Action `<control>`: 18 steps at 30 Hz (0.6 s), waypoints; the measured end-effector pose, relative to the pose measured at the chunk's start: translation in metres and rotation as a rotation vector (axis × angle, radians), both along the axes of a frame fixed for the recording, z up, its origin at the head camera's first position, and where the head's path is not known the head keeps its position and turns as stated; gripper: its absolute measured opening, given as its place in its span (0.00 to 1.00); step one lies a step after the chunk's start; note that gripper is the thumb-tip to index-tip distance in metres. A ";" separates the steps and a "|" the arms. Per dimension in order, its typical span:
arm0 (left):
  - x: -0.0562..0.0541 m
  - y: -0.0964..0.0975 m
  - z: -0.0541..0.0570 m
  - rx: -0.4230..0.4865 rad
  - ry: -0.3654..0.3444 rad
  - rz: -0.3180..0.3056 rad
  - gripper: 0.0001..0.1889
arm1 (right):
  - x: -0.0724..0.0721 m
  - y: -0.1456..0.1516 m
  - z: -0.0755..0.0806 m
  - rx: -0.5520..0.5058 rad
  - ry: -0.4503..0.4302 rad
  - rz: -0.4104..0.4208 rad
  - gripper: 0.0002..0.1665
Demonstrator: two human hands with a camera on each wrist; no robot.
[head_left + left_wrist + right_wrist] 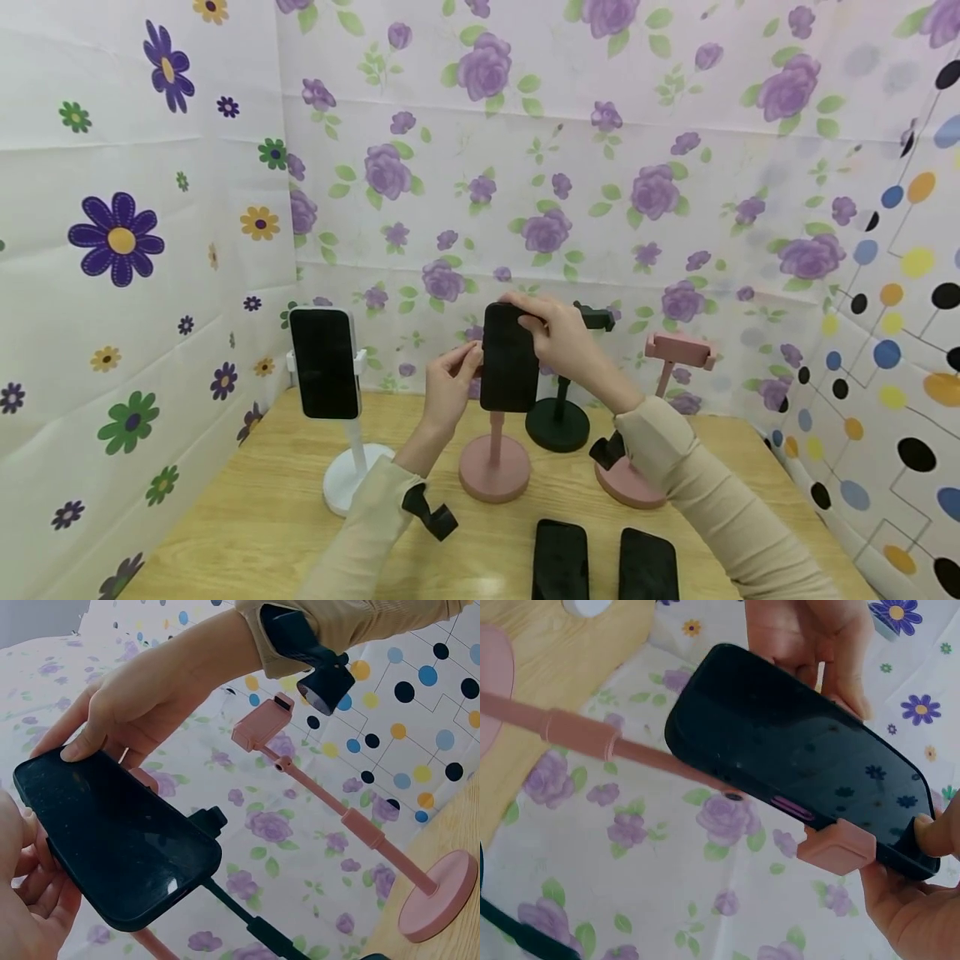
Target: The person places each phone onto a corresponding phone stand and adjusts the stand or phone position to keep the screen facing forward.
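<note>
A black smartphone (510,358) stands upright at the head of a pink phone stand (495,468). My right hand (558,333) pinches its upper right corner, thumb on the screen and fingers behind. At the opposite long edge, my left hand (448,387) has its fingers curled and appears to pinch the stand's clamp; the phone partly hides that grip. In the right wrist view, a pink clamp jaw laps over the near edge of the phone (795,757), close to my right hand (907,900). The left hand's fingers (847,682) meet the far edge.
To the left, a white stand (357,467) holds another phone (324,362). A dark green stand (557,425) is behind, and a second pink stand (681,350) is at right, both with bare holders. Two phones (561,558) lie on the wooden table (247,500) in front.
</note>
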State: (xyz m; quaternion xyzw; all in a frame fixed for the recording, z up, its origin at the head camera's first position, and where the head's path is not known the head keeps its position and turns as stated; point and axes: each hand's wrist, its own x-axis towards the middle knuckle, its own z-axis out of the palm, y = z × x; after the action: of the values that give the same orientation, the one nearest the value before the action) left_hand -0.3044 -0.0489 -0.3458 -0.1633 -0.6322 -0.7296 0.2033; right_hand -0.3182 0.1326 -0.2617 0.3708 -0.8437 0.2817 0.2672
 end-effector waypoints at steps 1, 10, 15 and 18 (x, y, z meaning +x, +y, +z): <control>0.000 0.000 0.000 0.005 -0.003 -0.003 0.16 | 0.000 0.000 -0.002 -0.013 0.002 0.002 0.24; 0.000 0.000 -0.002 0.031 0.002 -0.007 0.16 | -0.001 -0.005 -0.017 -0.126 -0.024 0.029 0.24; 0.000 -0.001 -0.002 0.027 0.001 -0.006 0.15 | -0.001 -0.007 -0.018 -0.157 -0.001 0.031 0.24; -0.001 -0.001 -0.001 0.015 0.005 0.002 0.16 | 0.000 -0.010 -0.015 -0.141 -0.006 0.021 0.25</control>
State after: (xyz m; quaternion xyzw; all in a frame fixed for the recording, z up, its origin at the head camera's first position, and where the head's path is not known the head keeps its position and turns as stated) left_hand -0.3049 -0.0501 -0.3469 -0.1629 -0.6264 -0.7337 0.2066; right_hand -0.3184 0.1231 -0.2766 0.3589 -0.8187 0.3442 0.2870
